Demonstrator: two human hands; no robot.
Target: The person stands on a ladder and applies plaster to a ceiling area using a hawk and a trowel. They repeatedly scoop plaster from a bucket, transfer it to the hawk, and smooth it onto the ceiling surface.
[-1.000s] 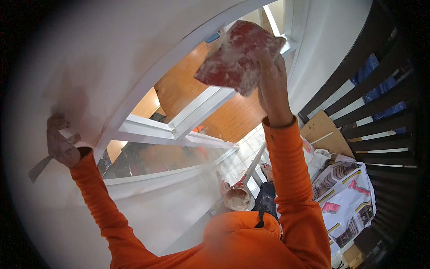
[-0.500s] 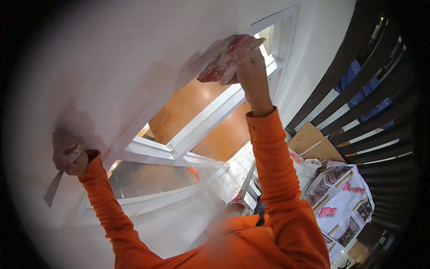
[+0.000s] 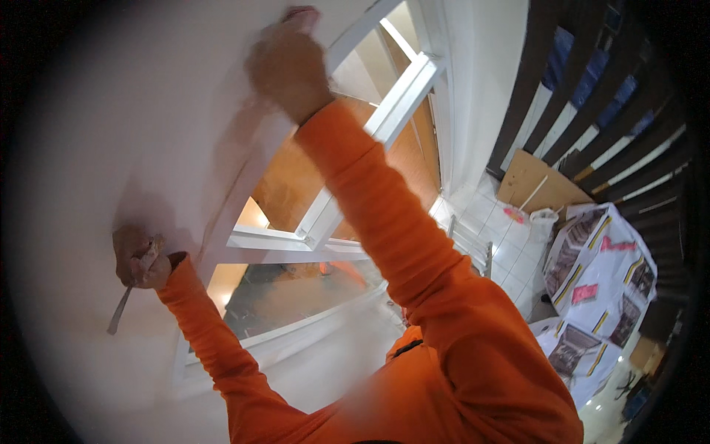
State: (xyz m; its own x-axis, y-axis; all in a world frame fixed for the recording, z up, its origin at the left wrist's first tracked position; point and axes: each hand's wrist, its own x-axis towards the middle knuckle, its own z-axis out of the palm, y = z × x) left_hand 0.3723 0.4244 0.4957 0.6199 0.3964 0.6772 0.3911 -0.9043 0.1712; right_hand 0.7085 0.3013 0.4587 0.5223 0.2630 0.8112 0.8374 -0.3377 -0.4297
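Observation:
My left hand (image 3: pixel 140 259) is closed around a thin scraper-like tool (image 3: pixel 119 312), its metal end pointing down. That fist is close to the white wall (image 3: pixel 148 133), with a shadow above it. Higher up and to the right, my right hand (image 3: pixel 292 70) is blurred and bent against the wall above the window frame. It grips a flat red piece smeared with white (image 3: pixel 302 15), mostly hidden behind the fingers now. I cannot tell whether the piece is stiff or cloth.
A white window frame (image 3: pixel 307 233) with panes slants below my right arm. On the right are a dark slatted railing (image 3: pixel 510 89), a cardboard sheet (image 3: pixel 543 185) and a printed plastic sheet (image 3: pixel 592 288). White floor tiles (image 3: pixel 510 255) show between.
My right hand has swept up and left along the wall with the red piece, off the window frame's edge. The view has shifted; my left hand keeps its tool, now angled differently.

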